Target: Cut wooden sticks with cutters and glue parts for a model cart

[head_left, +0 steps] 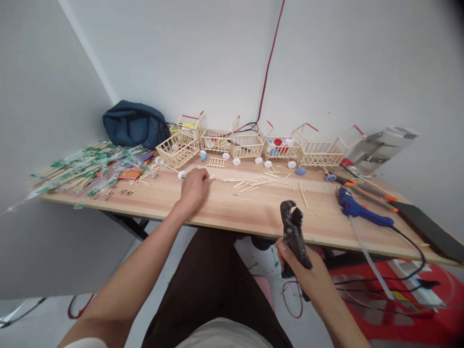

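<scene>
My right hand [302, 266] is wrapped round the handles of a black pipe cutter [293, 227], whose hooked jaw points up at the table's front edge. My left hand [195, 188] rests on the tabletop with its fingers curled. At its fingertips shows the pale end of a wooden stick [211, 177], mostly hidden by the hand. Short cut sticks [253, 182] lie scattered right of that hand. A small ladder-like stick frame [216, 163] lies behind it. Model shopping carts made of sticks, including a tilted one [178, 150] and an upright one [247, 146], line the back.
Bagged sticks [94, 169] and a dark blue bag [139, 124] occupy the left. On the right are a blue glue gun [362, 210] with a trailing cable, orange-grey pliers [373, 195], a black case [427, 229] and a carton [380, 150]. A red stool [362, 324] stands under the table.
</scene>
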Motion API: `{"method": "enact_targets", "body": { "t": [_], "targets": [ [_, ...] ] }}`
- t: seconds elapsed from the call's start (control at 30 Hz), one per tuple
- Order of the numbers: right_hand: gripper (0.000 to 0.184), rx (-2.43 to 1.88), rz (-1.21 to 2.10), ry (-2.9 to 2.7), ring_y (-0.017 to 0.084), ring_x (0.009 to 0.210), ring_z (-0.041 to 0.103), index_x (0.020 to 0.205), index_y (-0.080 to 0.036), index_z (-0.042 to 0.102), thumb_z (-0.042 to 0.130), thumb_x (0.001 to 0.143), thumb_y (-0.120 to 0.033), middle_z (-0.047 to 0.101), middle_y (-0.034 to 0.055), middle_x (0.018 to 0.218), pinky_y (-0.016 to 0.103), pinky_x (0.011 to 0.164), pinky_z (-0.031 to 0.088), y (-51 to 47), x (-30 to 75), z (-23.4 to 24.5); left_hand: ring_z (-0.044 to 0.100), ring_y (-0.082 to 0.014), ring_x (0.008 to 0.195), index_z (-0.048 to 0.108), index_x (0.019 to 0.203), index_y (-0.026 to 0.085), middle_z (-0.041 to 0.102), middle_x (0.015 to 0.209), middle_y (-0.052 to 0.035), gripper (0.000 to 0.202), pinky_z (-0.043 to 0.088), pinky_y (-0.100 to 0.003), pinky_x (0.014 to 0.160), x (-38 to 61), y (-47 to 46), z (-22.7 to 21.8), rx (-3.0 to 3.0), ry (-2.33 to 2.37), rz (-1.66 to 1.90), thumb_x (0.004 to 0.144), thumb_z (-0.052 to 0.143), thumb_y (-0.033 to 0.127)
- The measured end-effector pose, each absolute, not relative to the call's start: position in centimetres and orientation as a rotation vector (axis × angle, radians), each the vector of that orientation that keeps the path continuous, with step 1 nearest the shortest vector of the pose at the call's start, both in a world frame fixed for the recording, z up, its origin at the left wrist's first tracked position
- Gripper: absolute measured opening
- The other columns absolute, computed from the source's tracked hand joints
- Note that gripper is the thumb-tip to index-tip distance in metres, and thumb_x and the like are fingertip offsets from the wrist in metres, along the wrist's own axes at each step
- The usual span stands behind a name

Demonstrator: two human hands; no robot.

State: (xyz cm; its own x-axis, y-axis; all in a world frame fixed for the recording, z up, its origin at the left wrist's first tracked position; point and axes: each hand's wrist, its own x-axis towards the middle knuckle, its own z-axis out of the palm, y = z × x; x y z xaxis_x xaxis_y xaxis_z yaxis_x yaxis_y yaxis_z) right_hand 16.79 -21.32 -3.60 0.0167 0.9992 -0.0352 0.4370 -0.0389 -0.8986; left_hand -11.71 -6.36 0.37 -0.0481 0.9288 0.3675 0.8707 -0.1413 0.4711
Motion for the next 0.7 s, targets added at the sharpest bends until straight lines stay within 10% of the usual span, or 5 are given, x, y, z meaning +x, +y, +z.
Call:
{"method": "enact_targets", "body": {
  "t": [0.7],
  "targets": [
    [0.042, -1.629, 0.967, -1.484, 0.019, 0.062, 0.052, 0.078, -0.017, 0.06, 0.051, 0.082, -0.058, 0.054, 0.002, 0.063, 0.03, 0.061, 0.043, -21.4, 18.0, -4.6, 0.056, -0.0226, 0.086, 0.065, 0.089, 0.015, 0.066, 0.09, -0.01, 0.022, 0.038, -0.031, 0.073, -11.7, -2.7, -0.1, 2.237, 1.982, 0.949, 0.077, 0.047, 0.013]
  ]
}}
